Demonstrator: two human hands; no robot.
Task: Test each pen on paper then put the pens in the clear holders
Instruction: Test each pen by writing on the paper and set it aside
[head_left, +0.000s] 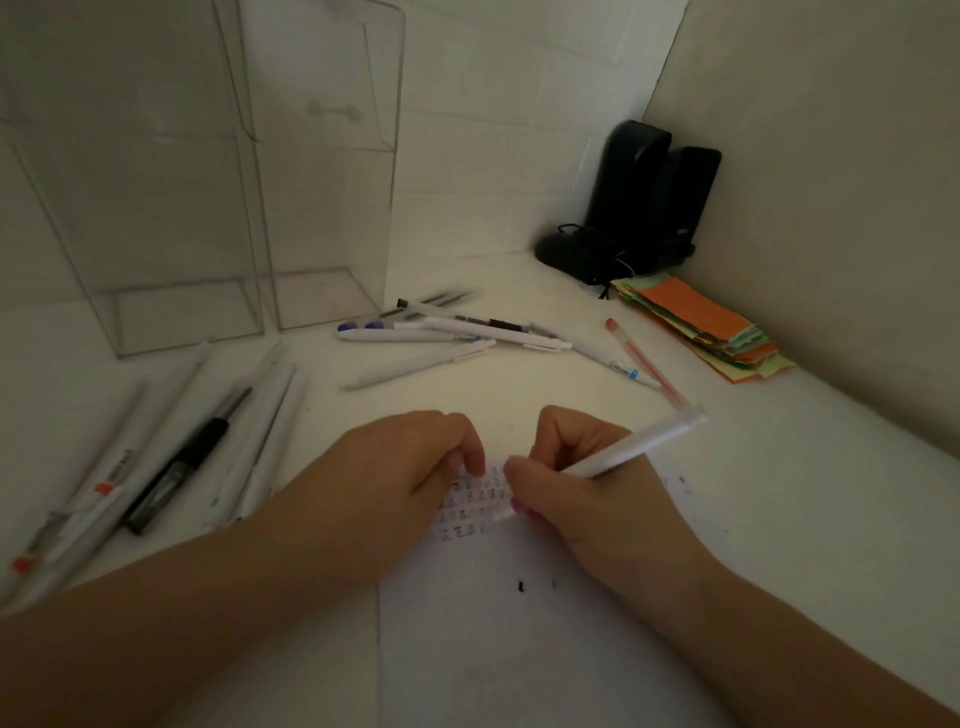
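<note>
On the paper (470, 506) we were testing a white pen (631, 446), our right hand (576, 483) pinching it, our left hand (415, 457) pressing fingertips onto the sheet. Next, we judged, it belonged in an empty holder (322, 171) behind.

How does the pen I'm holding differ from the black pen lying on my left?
The white pen is gripped in the right hand, tilted with its tip down at the paper; the black pen lies flat on the desk, untouched. The white pen looks plain and pale throughout; the black pen is dark with a see-through lower section. The white pen is alone; the black pen sits among other pens. Neither is in the clear holders.
</note>
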